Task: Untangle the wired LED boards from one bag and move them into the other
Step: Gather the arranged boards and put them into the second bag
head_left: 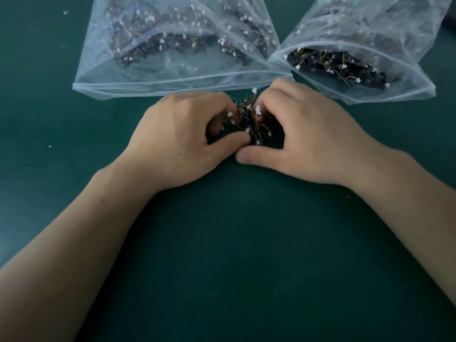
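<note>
Both the left hand and right hand pinch the tangled black wired LED boards between them; untangling step, next probably needs a gentle separating pull.

Your left hand and right hand, both bare. Your left forearm and right forearm are likewise uncovered up to the frame's edge. A small dark spot marks the back of your left hand near the thumb's base; faint tendon ridges cross that same surface
</note>
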A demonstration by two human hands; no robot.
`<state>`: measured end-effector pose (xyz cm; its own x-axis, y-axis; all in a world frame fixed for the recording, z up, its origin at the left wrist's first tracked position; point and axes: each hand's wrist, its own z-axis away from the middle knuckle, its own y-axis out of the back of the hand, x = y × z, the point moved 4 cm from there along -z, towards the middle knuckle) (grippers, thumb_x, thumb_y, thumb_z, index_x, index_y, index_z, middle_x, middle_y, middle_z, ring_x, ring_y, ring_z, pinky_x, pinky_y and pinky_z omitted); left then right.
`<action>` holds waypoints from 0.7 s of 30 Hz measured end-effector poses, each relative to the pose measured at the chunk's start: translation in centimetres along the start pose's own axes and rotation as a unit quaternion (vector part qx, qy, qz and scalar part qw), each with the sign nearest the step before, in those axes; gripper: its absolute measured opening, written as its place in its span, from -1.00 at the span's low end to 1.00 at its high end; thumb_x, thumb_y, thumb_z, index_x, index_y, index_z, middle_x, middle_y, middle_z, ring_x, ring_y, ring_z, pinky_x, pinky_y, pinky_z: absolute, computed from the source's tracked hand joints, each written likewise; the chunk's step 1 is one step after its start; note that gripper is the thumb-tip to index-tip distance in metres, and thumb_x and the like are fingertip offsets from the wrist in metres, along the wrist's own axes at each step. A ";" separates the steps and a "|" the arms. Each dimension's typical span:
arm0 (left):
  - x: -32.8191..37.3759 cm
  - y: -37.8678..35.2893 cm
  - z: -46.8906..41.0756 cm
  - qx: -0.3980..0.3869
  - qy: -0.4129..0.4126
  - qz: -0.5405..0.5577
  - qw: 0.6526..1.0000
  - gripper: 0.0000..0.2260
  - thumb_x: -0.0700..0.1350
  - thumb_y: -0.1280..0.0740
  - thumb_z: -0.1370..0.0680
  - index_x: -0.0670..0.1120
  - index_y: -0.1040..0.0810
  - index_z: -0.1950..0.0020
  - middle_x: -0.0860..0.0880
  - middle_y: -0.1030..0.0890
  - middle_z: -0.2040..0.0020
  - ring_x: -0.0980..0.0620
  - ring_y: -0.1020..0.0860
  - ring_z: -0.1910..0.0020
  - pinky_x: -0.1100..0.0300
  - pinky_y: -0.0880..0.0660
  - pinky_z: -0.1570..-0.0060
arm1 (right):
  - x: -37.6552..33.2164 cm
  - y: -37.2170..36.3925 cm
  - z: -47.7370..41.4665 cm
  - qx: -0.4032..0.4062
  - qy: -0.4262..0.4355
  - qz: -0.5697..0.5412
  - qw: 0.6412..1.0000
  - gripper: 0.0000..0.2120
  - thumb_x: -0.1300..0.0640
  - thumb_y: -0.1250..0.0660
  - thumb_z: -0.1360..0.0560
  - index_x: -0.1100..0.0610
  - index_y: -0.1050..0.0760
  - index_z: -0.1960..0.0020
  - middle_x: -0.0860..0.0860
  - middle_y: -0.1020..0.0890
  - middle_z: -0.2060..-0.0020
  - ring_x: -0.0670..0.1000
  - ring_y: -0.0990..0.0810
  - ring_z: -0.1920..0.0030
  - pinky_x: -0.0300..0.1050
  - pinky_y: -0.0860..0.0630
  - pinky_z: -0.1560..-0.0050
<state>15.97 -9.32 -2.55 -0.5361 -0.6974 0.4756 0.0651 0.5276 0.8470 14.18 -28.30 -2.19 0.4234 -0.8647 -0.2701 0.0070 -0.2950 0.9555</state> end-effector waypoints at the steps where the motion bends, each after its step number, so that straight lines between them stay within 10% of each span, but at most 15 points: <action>1: -0.2 0.1 0.1 -0.001 0.000 0.012 1.000 -0.71 0.24 -0.31 -0.55 0.04 -0.59 0.00 0.12 -0.54 0.24 0.12 -0.50 0.26 0.06 -0.45 0.27 | 0.0 0.1 -0.1 0.010 -0.001 -0.007 1.000 -0.43 -0.51 -0.23 -0.45 -0.02 -0.38 -0.08 -0.14 -0.41 0.01 -0.08 -0.38 0.06 -0.10 -0.29 0.12; 12: -0.4 0.1 0.2 0.032 0.017 0.059 0.998 -0.92 0.02 -0.43 -0.52 0.09 -0.60 0.01 0.13 -0.53 0.20 0.15 -0.50 0.26 0.05 -0.48 0.24 | 0.5 0.0 0.1 0.037 0.001 -0.015 0.999 -0.73 -0.05 -0.30 -0.65 0.10 -0.50 -0.24 -0.16 -0.42 -0.04 -0.10 -0.37 0.04 -0.13 -0.27 0.09; 17: -0.9 0.2 0.2 0.045 0.053 0.059 0.996 -0.64 0.05 -0.47 -0.50 0.08 -0.49 -0.26 0.11 -0.50 0.20 0.17 -0.48 0.26 0.11 -0.41 0.26 | 0.6 0.1 0.0 0.029 0.000 -0.016 0.999 -0.75 -0.02 -0.27 -0.67 0.11 -0.51 -0.24 -0.14 -0.45 -0.05 -0.10 -0.39 0.02 -0.14 -0.27 0.07; 21: -0.5 0.1 0.0 0.039 0.016 0.033 0.999 -0.84 0.01 -0.38 -0.53 0.01 -0.64 -0.06 0.08 -0.46 0.25 0.12 -0.45 0.25 -0.01 -0.43 0.25 | 0.6 0.1 0.0 0.021 -0.002 -0.028 0.999 -0.79 -0.01 -0.27 -0.67 0.10 -0.50 -0.21 -0.17 -0.41 -0.02 -0.11 -0.37 0.05 -0.18 -0.23 0.09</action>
<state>16.29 -8.94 -2.73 -0.5051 -0.6750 0.5378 0.0326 0.6078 0.7934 14.48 -28.89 -2.22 0.4202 -0.8479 -0.3231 -0.0082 -0.3596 0.9331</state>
